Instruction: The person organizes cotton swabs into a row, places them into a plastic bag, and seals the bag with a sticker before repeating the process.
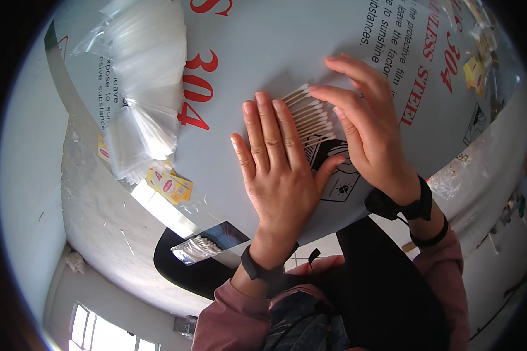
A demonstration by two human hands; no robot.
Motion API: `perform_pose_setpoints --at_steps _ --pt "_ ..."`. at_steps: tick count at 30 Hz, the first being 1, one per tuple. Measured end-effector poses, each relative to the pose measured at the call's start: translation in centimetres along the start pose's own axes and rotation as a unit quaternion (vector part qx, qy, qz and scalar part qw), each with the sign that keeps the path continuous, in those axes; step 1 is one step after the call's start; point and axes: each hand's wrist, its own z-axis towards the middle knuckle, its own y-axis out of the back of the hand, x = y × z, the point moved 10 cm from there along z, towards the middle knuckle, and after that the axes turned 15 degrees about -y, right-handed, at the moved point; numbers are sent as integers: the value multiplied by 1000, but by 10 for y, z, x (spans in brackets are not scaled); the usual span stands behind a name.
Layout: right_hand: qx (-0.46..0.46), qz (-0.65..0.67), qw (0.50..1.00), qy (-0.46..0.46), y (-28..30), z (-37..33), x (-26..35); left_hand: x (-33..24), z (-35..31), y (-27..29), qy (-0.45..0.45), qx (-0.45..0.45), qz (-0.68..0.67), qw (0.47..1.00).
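Cotton swabs are aligned on the grey surface, their left ends covered by the left hand, its fingers extended flat, nothing grasped. Right of the swabs, the right hand is held with fingers parted and empty, one fingertip set beside a swab tip.

The bare left grip lies flat, partly over white-tipped wooden cotton swabs on the grey counter. The right grip arches just beside it, 1 fingertip at a tip. Left of the left grip lie translucent plastic bags and yellow printed packets.
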Motion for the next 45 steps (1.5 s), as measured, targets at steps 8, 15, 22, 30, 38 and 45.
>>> perform_pose_setpoints --at_steps 8,15,22,30,38,45 --pt "-30 122 992 -8 18 -1 -5 -4 -1 7 -23 -49 -11 998" --pt "-82 353 928 -83 45 -15 -40 -26 -33 8 -67 -88 -3 994" --pt "-327 255 906 -79 275 -132 16 -14 -110 0 -47 -90 30 994" --pt "-134 379 901 159 208 -226 210 13 -176 6 -26 -157 14 987" --pt "-87 -6 993 74 -60 -127 107 36 -183 29 -10 -323 -396 859" --pt "-79 -119 988 65 -97 -119 112 71 -186 25 70 -436 -671 596"
